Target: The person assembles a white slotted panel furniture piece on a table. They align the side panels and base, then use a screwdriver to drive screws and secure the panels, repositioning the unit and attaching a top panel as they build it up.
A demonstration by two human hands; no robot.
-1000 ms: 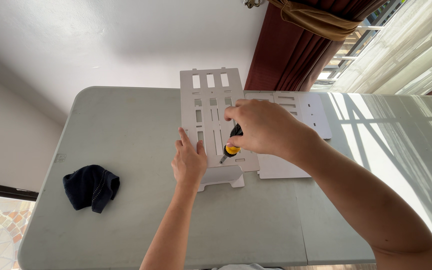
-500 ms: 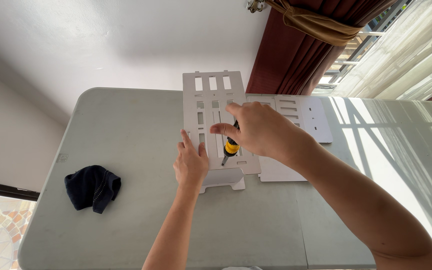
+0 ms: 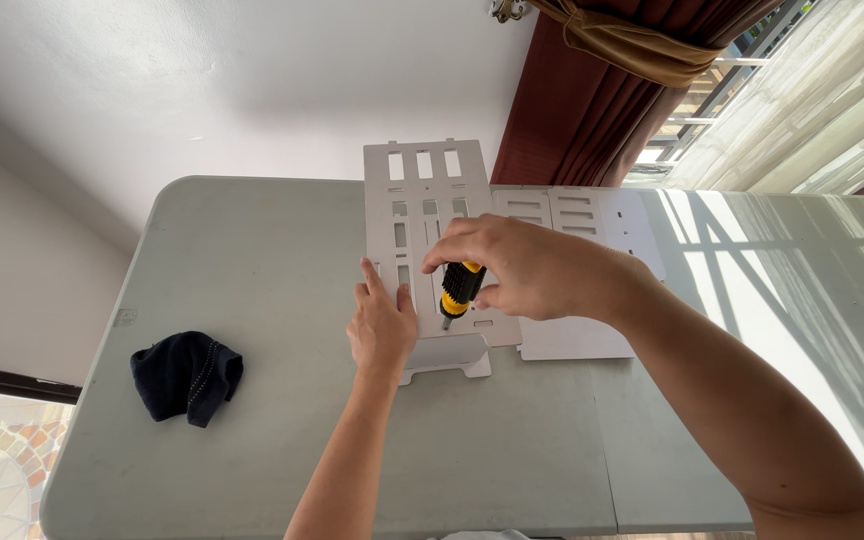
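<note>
On grey table [image 3: 252,250] (white-walled room)

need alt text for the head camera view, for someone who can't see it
Seen from above, a person's right hand holds a yellow-and-black screwdriver tip-down on a white slotted panel, while the left hand presses flat on the panel beside it. The panel lies on a grey table, with more white panels to its right and a dark cloth at the left.

Light: bright daylight from window right | Shadows: barred streaks across table [image 3: 802,300] (sharp-edged) | Glare: curtains [image 3: 832,110] blown out | Focus: crisp | Edges: wide-angle stretch
</note>
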